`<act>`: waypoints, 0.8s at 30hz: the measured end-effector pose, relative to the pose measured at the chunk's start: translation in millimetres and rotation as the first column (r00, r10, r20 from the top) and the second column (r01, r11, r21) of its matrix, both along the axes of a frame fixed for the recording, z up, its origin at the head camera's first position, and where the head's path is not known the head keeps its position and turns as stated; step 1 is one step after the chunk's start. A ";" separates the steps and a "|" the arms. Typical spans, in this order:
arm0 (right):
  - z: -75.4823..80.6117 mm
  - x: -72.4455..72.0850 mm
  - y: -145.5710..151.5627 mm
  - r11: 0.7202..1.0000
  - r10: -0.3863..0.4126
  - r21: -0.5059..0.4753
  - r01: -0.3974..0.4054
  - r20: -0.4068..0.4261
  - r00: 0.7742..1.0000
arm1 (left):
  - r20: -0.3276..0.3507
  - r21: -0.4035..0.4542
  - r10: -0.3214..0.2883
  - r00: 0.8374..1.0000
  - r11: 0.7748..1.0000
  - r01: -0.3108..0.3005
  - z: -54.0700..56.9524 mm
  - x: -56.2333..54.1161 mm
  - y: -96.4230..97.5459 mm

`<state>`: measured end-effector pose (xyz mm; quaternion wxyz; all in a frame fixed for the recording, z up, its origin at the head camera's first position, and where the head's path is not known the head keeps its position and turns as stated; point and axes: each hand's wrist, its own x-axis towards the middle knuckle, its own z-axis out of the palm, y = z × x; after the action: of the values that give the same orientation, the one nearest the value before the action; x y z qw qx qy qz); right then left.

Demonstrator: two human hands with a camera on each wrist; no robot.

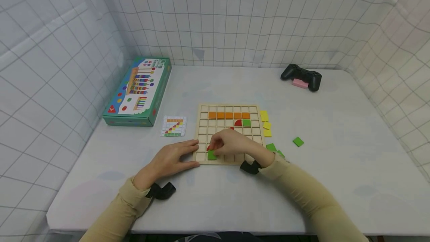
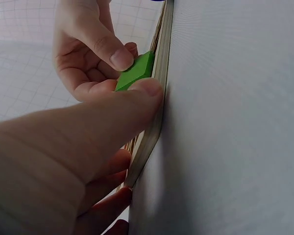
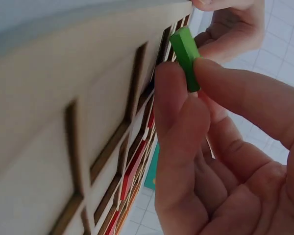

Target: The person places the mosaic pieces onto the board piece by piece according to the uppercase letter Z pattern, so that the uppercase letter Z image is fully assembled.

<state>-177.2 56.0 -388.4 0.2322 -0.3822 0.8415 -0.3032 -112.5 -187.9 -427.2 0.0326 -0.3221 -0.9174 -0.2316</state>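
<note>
A square wooden grid board (image 1: pixel 203 122) lies on the table. Over its front left part, my right hand (image 1: pixel 233 143) pinches a green square tile (image 1: pixel 211 155) between thumb and fingers; the right wrist view shows the tile (image 3: pixel 186 56) tilted above the cells. My left hand (image 1: pixel 171 158) touches the board's left edge and front left corner, its fingers and thumb extended. On the board are a row of orange squares (image 1: pixel 229 115), another green square (image 1: pixel 246 122) and a red rounded piece (image 1: pixel 238 123). The right hand partly hides other red pieces.
Left of the board lies a pattern card (image 1: pixel 173 126), with a green game box (image 1: pixel 137 90) behind it. Yellow tiles (image 1: pixel 264 115) and green tiles (image 1: pixel 298 142) lie to the right. A black game controller (image 1: pixel 302 75) rests on a pink block (image 1: pixel 300 83) at the back right.
</note>
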 end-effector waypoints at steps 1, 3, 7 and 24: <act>-0.3 0.3 -1.6 1.000 -0.007 0.006 0.007 -0.003 1.000 | 0.000 0.000 0.001 1.000 1.000 -0.001 -0.2 -0.1 0.1; -1.0 0.8 -4.4 0.999 -0.022 0.024 0.022 -0.012 1.000 | 0.005 -0.001 0.003 1.000 1.000 -0.003 -0.1 -0.3 0.1; -2.5 3.1 -7.3 0.998 -0.042 0.051 0.044 -0.041 0.998 | 0.007 0.000 0.005 1.000 1.000 -0.005 0.0 -0.4 0.4; 15.9 -35.3 50.9 0.974 -0.168 -0.138 0.180 0.090 0.982 | 0.030 -0.015 0.003 1.000 1.000 -0.003 2.2 0.5 1.4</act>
<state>-212.5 106.8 -372.5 0.2089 -0.3108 0.8377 -0.3975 -112.1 -186.5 -425.0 0.0168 -0.3174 -0.9199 -0.2295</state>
